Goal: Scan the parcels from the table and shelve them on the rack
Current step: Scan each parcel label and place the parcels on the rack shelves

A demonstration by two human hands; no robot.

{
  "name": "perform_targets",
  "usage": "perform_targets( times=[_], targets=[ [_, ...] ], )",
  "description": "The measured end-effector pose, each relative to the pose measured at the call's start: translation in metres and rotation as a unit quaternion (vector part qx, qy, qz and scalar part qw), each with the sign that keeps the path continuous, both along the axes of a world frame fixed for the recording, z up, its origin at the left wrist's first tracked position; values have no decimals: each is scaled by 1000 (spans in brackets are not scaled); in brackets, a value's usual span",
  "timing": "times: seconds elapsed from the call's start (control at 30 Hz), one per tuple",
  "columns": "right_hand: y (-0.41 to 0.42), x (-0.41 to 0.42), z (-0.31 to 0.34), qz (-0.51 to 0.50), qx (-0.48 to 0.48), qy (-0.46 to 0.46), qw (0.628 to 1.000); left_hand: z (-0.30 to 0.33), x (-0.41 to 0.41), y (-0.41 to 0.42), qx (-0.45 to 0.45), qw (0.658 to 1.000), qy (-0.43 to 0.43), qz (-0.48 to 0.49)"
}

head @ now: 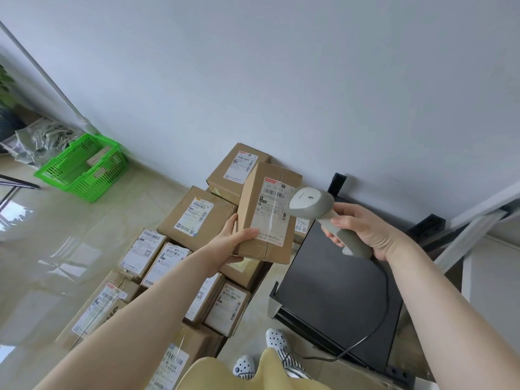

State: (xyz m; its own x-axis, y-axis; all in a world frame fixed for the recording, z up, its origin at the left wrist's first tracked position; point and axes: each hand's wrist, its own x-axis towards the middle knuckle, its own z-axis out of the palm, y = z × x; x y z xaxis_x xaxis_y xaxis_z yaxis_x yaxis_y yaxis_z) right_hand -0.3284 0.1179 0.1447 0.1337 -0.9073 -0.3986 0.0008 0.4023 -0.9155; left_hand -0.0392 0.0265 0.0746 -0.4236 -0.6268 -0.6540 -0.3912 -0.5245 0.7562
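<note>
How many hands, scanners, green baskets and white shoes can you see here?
Bare hands: 2 (left hand holding the brown cardboard parcel, right hand)
Grey handheld barcode scanner: 1
Green plastic basket: 1
White perforated clogs: 2
Total: 6

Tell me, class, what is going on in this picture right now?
A person is scanning parcels. The left hand holds up a brown cardboard parcel with its shipping label facing the camera, while the right hand grips a grey handheld scanner whose head sits just over that label. More labelled boxes lie piled below, beside a black rack. A green basket stands by the wall.
</note>
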Motion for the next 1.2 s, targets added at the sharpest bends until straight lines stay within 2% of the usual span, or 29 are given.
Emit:
perform_targets(
  times=[0.13,0.33,0.43,0.87,0.97,1.03,1.1,1.2],
  targets=[
    [4,29,-2,-113,9,-137,984,0,-8,4,-9,1000,-8,24],
    [12,75,-2,-239,83,-265,930,-1,-23,8,-28,998,-8,54],
    [13,85,-2,-271,101,-288,913,-1,-27,7,-31,997,-6,67],
    [10,86,4,-287,116,-276,910,-6,-30,7,-22,997,-29,75],
    [11,82,0,-325,113,-260,902,-3,-30,7,-28,996,-20,77],
    [11,74,-10,-377,108,-199,898,-1,-29,8,-27,996,-14,82],
    [13,63,-29,-422,111,-94,895,-1,-26,10,-25,995,-12,93],
    [20,40,-67,-489,138,23,861,-3,-23,15,-18,994,-3,108]
  ],
)
